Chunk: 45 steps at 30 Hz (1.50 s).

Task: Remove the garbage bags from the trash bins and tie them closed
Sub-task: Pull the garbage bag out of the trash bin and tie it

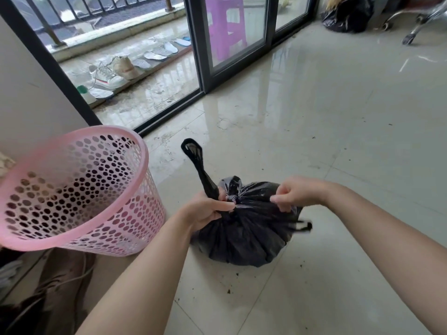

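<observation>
So the black garbage bag (pixel 244 233) is already out of the pink bin (pixel 72 189) and sitting on the floor (pixel 338 141) just right of it, right in front of you; you're mid-knot by the look of it. Your left hand (pixel 208 209) has its fingers curled tight round the base of one handle strip (pixel 198 165), which sticks up and away from you, leaning a bit left; your right hand (pixel 297 193) is pinching the other gathered bit of plastic at the bag's top, with its tail loop (pixel 303 226) flopping out to the right; the knot (pixel 232 199) sits between your two hands, closer to the left one. So the pull axis runs pretty much left-right across the bag; I'd guess cinching means drawing the hands apart along that line. Room-wise: the bin's wall is close on your left, so that side is tighter; the right is open tile; there's dirt scattered on the floor near you.
</observation>
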Each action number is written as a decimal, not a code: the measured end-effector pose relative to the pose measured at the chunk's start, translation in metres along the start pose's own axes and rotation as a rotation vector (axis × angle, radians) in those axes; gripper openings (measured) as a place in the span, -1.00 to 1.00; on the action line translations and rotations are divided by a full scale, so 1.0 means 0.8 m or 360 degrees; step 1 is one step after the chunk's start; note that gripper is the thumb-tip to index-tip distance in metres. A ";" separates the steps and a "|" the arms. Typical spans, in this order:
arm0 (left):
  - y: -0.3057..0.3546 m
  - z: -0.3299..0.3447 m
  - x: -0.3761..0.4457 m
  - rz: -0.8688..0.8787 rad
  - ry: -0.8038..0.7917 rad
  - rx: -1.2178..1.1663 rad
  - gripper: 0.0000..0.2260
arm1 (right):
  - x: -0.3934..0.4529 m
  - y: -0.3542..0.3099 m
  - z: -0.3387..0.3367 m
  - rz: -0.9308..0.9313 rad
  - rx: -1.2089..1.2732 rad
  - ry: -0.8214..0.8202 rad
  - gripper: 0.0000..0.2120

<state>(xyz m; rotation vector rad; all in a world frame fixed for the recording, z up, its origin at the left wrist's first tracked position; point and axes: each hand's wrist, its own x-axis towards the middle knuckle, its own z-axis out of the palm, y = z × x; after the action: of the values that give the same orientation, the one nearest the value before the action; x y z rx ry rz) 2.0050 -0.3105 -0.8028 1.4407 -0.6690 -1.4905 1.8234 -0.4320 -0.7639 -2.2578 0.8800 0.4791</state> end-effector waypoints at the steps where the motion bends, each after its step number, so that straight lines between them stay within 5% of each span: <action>1: 0.001 0.001 0.001 -0.0006 -0.0014 0.0087 -0.58 | -0.002 0.000 -0.005 -0.0029 0.0031 0.0115 -0.64; 4: 0.002 0.003 0.003 -0.0015 -0.0069 0.0253 -0.58 | -0.002 -0.002 -0.002 -0.0167 0.0073 0.0432 -0.88; 5: 0.002 0.005 0.004 -0.0014 -0.0103 0.0277 -0.57 | -0.001 -0.004 0.003 -0.0216 0.0053 0.0460 -0.81; 8: 0.002 0.011 0.006 -0.0034 -0.0244 0.0329 -0.55 | 0.002 -0.013 0.021 -0.0296 0.0085 0.0312 -0.60; 12: 0.001 0.015 0.007 -0.0030 -0.0275 0.0426 -0.52 | 0.009 -0.016 0.038 -0.0263 -0.0011 0.0169 -0.69; 22: -0.006 0.024 0.024 0.0270 0.0500 0.0836 -0.59 | 0.017 -0.024 0.044 -0.0259 -0.0071 0.0259 -0.80; 26: -0.017 0.027 0.023 0.0358 0.0839 0.1163 -0.79 | 0.017 -0.031 0.050 -0.0306 -0.0077 0.0276 -0.85; 28: -0.022 0.030 0.024 0.0368 0.0909 0.1440 -0.92 | 0.021 -0.035 0.053 -0.0333 -0.0113 0.0291 -0.83; 32: -0.024 0.033 0.027 0.0147 0.0876 0.1853 -0.82 | 0.024 -0.033 0.048 -0.0368 -0.0073 0.0320 -0.76; 34: -0.017 0.031 0.026 0.0186 0.0831 0.1610 -0.79 | 0.021 -0.028 0.043 -0.0360 0.0000 0.0331 -0.76; 39: 0.005 0.031 0.019 -0.0131 0.0562 0.0070 -0.72 | 0.019 -0.020 0.042 -0.0260 0.0051 0.0319 -0.76; 45: 0.004 0.029 0.017 -0.0294 0.0396 -0.0471 -0.73 | 0.022 -0.020 0.045 -0.0257 0.0064 0.0388 -0.74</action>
<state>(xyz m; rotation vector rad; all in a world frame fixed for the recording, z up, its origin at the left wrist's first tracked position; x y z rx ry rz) 1.9848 -0.3293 -0.8024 1.4513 -0.1586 -1.4470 1.8438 -0.4062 -0.7921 -2.3593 0.8076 0.1131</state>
